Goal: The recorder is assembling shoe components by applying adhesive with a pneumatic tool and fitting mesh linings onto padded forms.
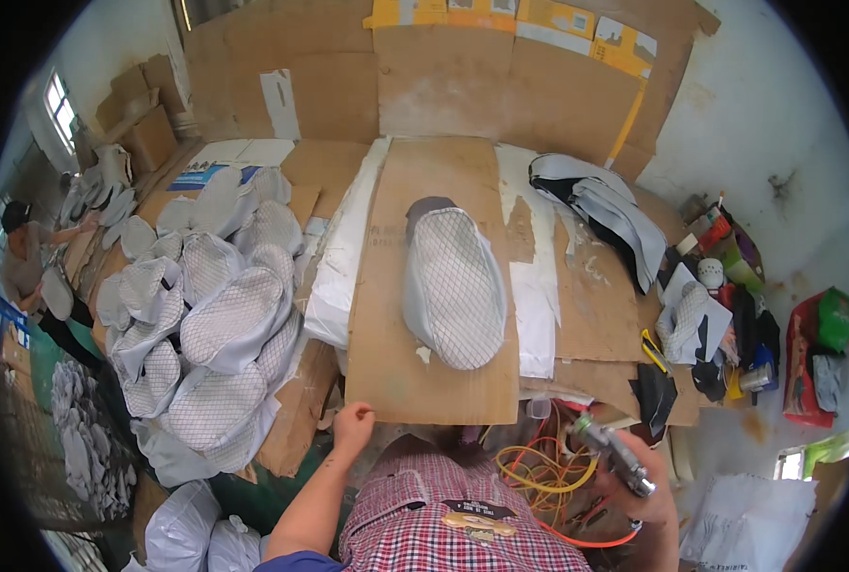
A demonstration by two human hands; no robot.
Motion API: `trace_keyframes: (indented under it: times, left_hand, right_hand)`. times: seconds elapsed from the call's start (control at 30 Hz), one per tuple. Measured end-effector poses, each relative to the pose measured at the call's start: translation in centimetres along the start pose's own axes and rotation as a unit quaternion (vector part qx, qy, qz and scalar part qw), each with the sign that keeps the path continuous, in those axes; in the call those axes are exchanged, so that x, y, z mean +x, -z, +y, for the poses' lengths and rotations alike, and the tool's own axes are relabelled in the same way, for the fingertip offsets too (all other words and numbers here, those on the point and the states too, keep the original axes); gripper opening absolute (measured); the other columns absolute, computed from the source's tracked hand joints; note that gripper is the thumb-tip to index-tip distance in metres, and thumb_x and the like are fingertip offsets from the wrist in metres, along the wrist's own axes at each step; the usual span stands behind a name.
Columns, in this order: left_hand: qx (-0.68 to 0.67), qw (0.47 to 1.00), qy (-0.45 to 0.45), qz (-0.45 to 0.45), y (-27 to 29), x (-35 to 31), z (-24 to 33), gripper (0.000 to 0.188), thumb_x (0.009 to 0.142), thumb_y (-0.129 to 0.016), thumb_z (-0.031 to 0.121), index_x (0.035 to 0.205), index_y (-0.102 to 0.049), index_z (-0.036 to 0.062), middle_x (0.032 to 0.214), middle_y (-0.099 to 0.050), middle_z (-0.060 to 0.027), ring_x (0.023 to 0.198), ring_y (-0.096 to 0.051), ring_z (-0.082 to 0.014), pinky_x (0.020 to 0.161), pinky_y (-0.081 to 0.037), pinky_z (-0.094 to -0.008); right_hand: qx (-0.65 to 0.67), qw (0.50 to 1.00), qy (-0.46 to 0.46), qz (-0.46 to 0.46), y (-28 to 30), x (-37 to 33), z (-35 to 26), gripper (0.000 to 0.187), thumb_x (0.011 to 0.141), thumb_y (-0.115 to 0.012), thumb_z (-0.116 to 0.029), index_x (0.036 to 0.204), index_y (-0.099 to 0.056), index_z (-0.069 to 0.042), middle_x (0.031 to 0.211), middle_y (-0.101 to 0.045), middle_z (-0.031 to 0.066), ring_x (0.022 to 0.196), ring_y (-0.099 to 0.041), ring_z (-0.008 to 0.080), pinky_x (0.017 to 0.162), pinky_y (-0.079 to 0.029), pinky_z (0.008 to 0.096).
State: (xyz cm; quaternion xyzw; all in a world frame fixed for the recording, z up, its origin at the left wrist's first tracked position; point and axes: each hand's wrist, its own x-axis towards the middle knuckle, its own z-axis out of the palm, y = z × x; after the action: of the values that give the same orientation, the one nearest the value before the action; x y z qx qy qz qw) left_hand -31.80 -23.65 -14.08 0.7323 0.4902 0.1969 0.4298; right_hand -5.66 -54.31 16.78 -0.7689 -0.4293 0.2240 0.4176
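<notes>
A pale grey, elongated fabric-covered piece (455, 286) with a dark diamond grid lies alone on a cardboard sheet (377, 353) in front of me. Its far end carries a darker grey flap. At the lower right, my right hand (645, 481) is wrapped round a metal spray gun (615, 456). An orange-red hose (591, 543) runs from the gun's lower end. My left hand (353, 426) hovers by the sheet's near left corner, its fingers curled together. Nothing shows in it, and whether it touches the cardboard I cannot tell.
Several similar grid-patterned pieces (229, 319) are heaped on the left. Curved grey-and-black pieces (610, 214) lie at the back right, near a yellow cutter knife (653, 351). Coiled yellow hoses (548, 472) hang below the table edge. Another person (29, 257) stands far left.
</notes>
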Motion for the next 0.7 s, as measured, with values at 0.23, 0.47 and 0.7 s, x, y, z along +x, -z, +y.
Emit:
trace_keyframes:
  times: [0.23,0.47,0.7]
  left_hand:
    - [-0.093,0.986,0.118,0.069,0.9,-0.2,-8.8,0.012,0.071,-0.062,0.010,0.078,-0.064,0.0006,0.068,-0.063,-0.0080,0.063,-0.059,-0.0156,0.061,-0.048,-0.0287]
    - [-0.118,0.978,0.164,0.054,0.3,0.1,-6.3,0.006,0.076,-0.057,0.003,0.079,-0.061,0.0003,0.068,-0.058,-0.0028,0.056,-0.054,-0.0100,0.053,-0.045,-0.0233]
    - [-0.212,0.964,0.161,0.028,-1.1,1.9,-1.7,0.009,0.075,-0.058,0.004,0.082,-0.061,0.0007,0.070,-0.060,-0.0037,0.058,-0.055,-0.0114,0.054,-0.045,-0.0238]
  right_hand:
    - [0.013,0.999,-0.048,-0.020,0.5,-3.5,-0.1,0.049,0.072,-0.062,-0.001,0.119,-0.048,-0.001,0.081,-0.059,0.0031,0.071,-0.053,0.0089,0.066,-0.044,0.0227]
    - [0.141,0.989,-0.039,-0.019,-1.7,-3.4,-0.1,0.053,0.069,-0.064,0.001,0.119,-0.048,0.001,0.081,-0.059,0.0030,0.071,-0.054,0.0095,0.066,-0.044,0.0235]
    - [0.086,0.994,-0.070,0.010,0.3,-4.3,0.2,0.050,0.071,-0.065,-0.002,0.118,-0.049,0.000,0.084,-0.059,0.0025,0.074,-0.053,0.0075,0.066,-0.043,0.0224]
